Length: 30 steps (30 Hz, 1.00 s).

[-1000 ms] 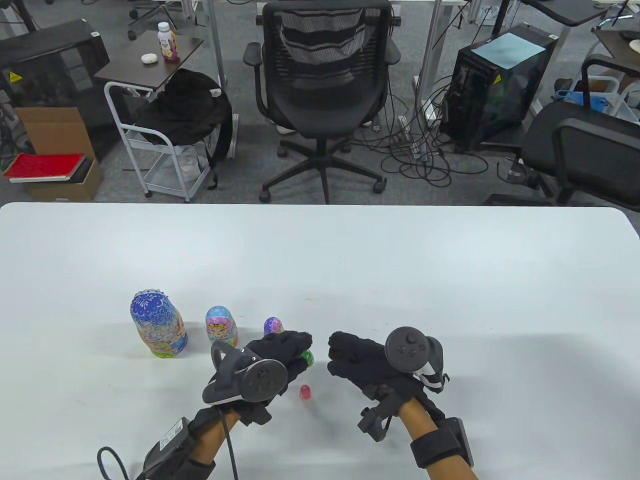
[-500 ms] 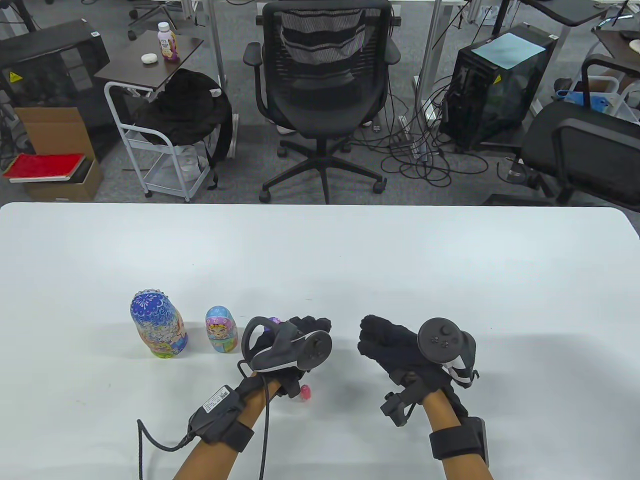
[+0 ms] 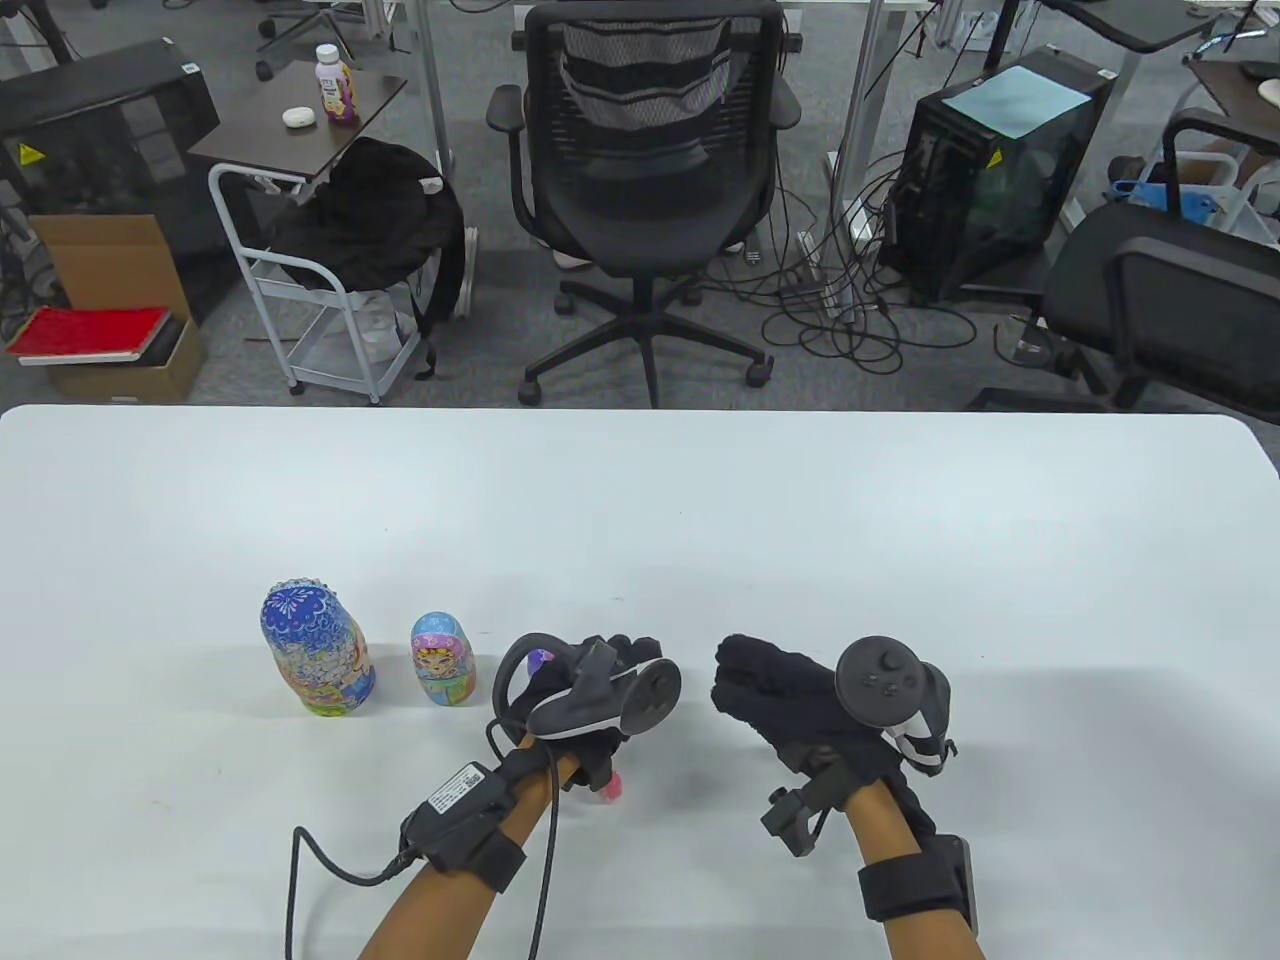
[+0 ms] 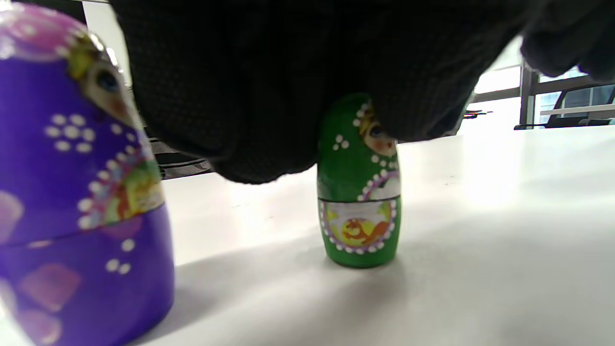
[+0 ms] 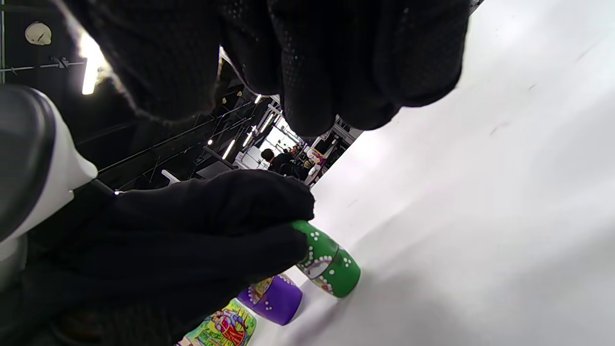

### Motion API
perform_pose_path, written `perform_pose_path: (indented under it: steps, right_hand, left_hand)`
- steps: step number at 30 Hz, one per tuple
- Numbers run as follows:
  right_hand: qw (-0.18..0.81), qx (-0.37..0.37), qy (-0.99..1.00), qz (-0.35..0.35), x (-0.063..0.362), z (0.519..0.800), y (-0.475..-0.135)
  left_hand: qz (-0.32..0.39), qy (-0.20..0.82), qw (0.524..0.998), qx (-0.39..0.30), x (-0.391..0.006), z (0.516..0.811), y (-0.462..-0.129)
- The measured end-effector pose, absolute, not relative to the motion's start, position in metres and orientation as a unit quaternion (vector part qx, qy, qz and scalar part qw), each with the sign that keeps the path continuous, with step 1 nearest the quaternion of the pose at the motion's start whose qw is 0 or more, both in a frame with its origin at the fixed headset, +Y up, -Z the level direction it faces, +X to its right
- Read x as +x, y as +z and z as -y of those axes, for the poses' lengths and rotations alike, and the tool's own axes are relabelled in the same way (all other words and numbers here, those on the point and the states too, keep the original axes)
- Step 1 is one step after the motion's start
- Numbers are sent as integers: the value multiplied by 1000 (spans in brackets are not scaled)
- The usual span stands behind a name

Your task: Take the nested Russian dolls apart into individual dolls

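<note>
The small green doll (image 4: 358, 206) stands upright on the white table (image 3: 700, 520), beside the purple doll (image 4: 72, 192). My left hand (image 3: 630, 655) pinches the green doll (image 5: 329, 264) by its head from above and hides it in the table view. Only a bit of the purple doll (image 3: 541, 660) shows past the tracker there. Left of it stand the large blue doll (image 3: 318, 650) and the medium blue-headed doll (image 3: 443, 660). A tiny red doll (image 3: 610, 788) peeks out by my left wrist. My right hand (image 3: 738, 672) hovers to the right, fingers loosely curled, holding nothing.
The dolls form a row along the near left part of the table. Beyond the far table edge stand a black office chair (image 3: 645, 150), a white cart (image 3: 330, 290) and a computer tower (image 3: 985, 170).
My left hand carried the green doll away from me and to the right, to stand beside the purple doll. My right hand drew off to the right. Little has moved in the last half second.
</note>
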State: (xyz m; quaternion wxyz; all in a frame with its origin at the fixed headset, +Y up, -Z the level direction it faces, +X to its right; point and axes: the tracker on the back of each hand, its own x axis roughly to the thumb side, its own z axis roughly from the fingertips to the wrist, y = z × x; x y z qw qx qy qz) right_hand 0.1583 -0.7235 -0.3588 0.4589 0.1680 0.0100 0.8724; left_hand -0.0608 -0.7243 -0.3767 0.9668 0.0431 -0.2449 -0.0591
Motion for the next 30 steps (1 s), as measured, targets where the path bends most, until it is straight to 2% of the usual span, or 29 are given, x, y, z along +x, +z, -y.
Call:
perform_pose_path:
  steps: [8, 13, 17, 22, 26, 30]
  right_hand:
    - [462, 174, 870, -13, 157, 723, -359]
    - [465, 165, 870, -10, 162, 725, -361]
    - [465, 158, 871, -11, 164, 727, -362]
    - [451, 160, 878, -13, 160, 731, -362]
    - [442, 166, 882, -20, 155, 734, -360]
    - [432, 171, 885, -25, 150, 736, -359]
  left_hand:
    - [252, -57, 964, 61, -63, 717, -372]
    - [293, -10, 950, 110, -77, 693, -348]
    - [339, 6, 935, 107, -91, 687, -320]
    - [358, -4, 931, 70, -103, 705, -297]
    - [359, -24, 932, 37, -105, 724, -295]
    - [359, -29, 932, 33, -106, 735, -297]
